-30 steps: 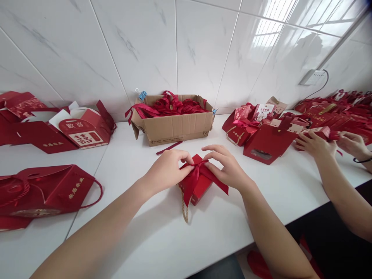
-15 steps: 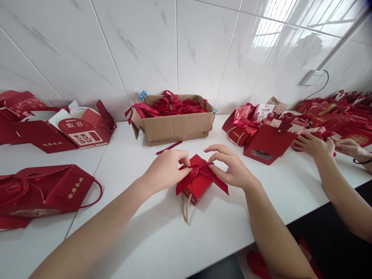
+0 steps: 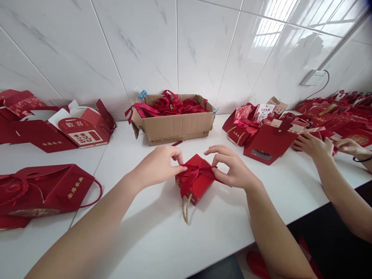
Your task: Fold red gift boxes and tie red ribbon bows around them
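A small red gift box (image 3: 202, 185) lies on the white table in front of me, with a twisted gold cord handle (image 3: 186, 211) hanging toward the near side. Across its top runs a dark red satin ribbon (image 3: 195, 176), tied in a bow with a knot in the middle. Between thumb and finger, my left hand (image 3: 162, 164) pinches the bow's left loop. On the opposite side my right hand (image 3: 231, 166) pinches the right loop, its other fingers raised. One ribbon tail falls over the box's near left face; the other passes under my right hand.
Behind the box stands a cardboard box (image 3: 180, 128) full of red ribbons. Red gift boxes lie at the left (image 3: 55, 186) and more stand at the right (image 3: 267, 143). A co-worker's hands (image 3: 316, 147) handle red items at the far right.
My hands have moved apart, the left one leftward and the right one slightly rightward, drawing the bow's loops outward. The left tail now hangs nearer the middle of the box.
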A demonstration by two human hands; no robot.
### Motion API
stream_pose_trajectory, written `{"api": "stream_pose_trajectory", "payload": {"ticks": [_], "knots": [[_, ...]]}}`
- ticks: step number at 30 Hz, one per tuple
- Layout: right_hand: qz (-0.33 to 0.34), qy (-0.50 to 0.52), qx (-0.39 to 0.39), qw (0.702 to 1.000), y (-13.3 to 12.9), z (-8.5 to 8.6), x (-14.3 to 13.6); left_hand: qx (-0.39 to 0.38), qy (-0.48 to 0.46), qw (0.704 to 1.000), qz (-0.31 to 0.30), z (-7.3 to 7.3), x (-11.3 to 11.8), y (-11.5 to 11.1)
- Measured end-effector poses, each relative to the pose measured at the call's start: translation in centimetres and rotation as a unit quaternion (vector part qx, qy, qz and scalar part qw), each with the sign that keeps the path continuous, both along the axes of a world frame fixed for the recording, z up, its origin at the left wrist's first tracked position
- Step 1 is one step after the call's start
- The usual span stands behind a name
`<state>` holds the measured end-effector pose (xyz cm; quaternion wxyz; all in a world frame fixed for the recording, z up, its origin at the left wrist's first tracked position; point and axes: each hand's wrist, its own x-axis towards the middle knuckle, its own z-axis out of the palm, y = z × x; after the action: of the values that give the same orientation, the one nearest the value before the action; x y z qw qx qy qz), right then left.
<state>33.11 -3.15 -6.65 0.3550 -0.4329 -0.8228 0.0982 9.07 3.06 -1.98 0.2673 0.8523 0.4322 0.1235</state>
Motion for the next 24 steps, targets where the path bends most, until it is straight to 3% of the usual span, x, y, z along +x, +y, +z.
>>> {"api": "stream_pose_trajectory", "payload": {"ticks": [16,24], "knots": [[-0.021,0.073,-0.079,0.994,0.0,-0.5,-0.9,-0.047,-0.064,0.997,0.014,-0.5,0.5,0.0],[0.023,0.113,-0.076,0.99,0.0,-1.0,-1.6,0.047,-0.037,0.997,0.048,-0.6,1.3,-0.5]]}}
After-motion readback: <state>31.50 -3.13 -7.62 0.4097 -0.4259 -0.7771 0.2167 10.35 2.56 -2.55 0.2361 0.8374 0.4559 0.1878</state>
